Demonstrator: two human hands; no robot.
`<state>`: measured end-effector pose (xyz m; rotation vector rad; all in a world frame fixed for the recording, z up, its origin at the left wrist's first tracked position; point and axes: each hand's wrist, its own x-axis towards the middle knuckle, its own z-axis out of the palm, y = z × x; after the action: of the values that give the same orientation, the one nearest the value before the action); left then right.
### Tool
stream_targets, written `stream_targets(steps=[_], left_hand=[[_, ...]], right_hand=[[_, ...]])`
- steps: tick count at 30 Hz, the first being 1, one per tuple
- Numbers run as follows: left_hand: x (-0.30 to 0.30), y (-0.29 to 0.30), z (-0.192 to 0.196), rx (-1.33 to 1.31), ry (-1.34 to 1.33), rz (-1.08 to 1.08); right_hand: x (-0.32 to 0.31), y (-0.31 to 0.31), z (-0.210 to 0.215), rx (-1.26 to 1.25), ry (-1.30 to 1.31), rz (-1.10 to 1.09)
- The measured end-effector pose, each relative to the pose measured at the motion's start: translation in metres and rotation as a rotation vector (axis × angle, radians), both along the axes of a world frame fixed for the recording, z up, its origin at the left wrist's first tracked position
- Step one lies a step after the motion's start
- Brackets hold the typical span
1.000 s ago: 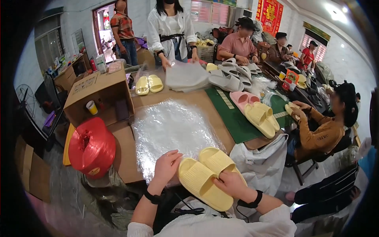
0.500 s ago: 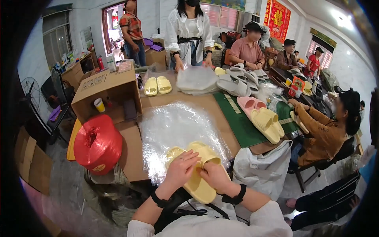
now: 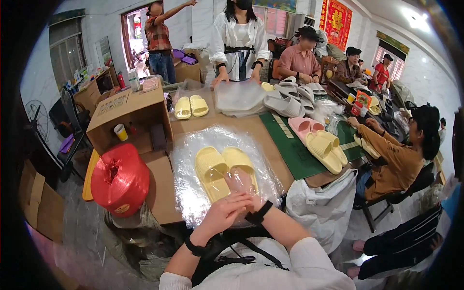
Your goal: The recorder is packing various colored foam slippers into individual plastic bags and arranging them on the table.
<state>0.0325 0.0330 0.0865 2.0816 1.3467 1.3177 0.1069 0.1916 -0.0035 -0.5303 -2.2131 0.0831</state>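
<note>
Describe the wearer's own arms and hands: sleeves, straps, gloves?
Left hand and right hand are ungloved. Each wrist carries a black band: left wristband, right wristband. White sleeves leave the forearms bare. No readable markings on the bands.

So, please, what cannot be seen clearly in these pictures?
In the head view:
Nearest pale yellow ribbed slippers: heel ends partly hidden by the bare left hand and bare right hand.
Right hand's fingertips: blurred against the slippers, so their grip is unclear.
Person in white long-sleeved shirt: head top cut by upper edge.
Person in dark trousers: upper body lost beyond fisheye rim.
</note>
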Motion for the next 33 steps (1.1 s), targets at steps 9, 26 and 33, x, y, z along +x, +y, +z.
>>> stream_targets(steps=[9, 26, 33], left_hand=[[-0.039, -0.02, 0.0, 0.017, 0.2, 0.204], [-0.071, -0.075, -0.055, -0.003, 0.561, 0.487], [-0.069, -0.072, -0.071, 0.123, 0.431, 0.358]], right_hand=[[-0.052, 0.011, 0.009, -0.417, -0.003, -0.198], [0.206, -0.018, 0.053, -0.34, -0.173, -0.041], [0.198, -0.001, 0.037, -0.322, -0.389, 0.295]])
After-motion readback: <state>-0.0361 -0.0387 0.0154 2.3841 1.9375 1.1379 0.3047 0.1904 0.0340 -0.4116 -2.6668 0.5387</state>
